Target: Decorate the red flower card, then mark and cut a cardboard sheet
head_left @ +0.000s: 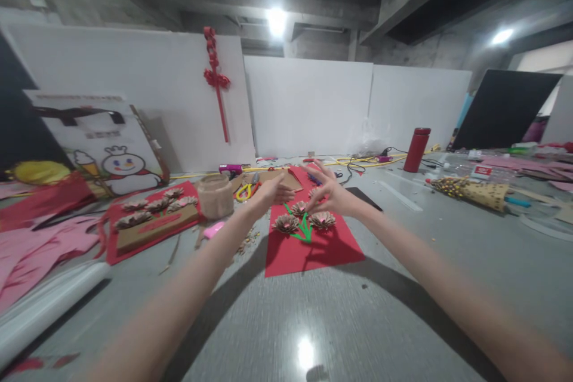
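So you've got both arms stretched out over the bench [286, 316], hands above the red sheet [335, 245] lying right in front of you. Your left hand [276, 191] is over the sheet's left edge, fingers out straight and pointing inward, nothing gripped that I can see. Your right hand [329, 190] has its fingers spread wide apart, looks released too, though it's too blurry to tell whether a fingertip touches the flowers underneath. Those brown petal flowers [285, 224] sit on the sheet, a couple with pink middles, around some green strips [305, 233] shaped like stems and leaves. Off to your left there's a cloudy jar [215, 198] with yellow-handled pliers [245, 192] just beyond it, and a pink piece [214, 230] near its base. Further left is another red sheet [129, 253] with more flowers and a cardboard strip [156, 230] along its front. Over on the right stands a red bottle [416, 150], upright, well apart from your hands.
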The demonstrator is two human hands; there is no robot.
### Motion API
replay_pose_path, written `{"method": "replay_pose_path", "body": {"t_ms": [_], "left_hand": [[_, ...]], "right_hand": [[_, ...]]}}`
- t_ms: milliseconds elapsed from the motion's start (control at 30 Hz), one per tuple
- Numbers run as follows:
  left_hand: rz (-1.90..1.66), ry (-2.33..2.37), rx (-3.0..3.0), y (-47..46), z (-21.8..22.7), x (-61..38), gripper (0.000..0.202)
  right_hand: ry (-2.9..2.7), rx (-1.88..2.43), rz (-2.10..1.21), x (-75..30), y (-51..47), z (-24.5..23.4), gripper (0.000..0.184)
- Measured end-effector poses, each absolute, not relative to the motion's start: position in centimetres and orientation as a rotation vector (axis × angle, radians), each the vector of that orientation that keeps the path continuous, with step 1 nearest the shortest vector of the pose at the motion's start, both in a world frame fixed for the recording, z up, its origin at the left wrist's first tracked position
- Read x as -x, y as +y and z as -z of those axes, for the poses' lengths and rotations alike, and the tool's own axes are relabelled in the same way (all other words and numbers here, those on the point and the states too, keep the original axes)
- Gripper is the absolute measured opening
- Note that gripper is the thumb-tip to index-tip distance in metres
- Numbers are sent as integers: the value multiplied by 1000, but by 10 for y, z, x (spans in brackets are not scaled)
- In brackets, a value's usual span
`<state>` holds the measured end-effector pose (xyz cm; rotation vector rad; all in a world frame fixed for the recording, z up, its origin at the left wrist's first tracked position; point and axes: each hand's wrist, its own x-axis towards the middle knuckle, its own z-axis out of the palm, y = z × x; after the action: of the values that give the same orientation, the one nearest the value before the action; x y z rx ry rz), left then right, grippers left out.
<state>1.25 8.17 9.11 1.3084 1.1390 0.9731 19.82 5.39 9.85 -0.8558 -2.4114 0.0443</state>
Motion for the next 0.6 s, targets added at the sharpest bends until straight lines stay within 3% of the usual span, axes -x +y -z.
{"method": "replay_pose_path", "body": {"t_ms": [167,367,600], "left_hand": [[-1467,1298,-1901,52,-42,-14,17],[-1316,1429,-2542,34,-11,-18,21],[-1148,1484,-2763,31,-7,-21,20]], "right_hand": [[-2366,946,-180,-209,50,-55,10],[-2336,980,-150,-214,49,-34,8],[-2311,972,-12,-214,48,-22,10]]}}
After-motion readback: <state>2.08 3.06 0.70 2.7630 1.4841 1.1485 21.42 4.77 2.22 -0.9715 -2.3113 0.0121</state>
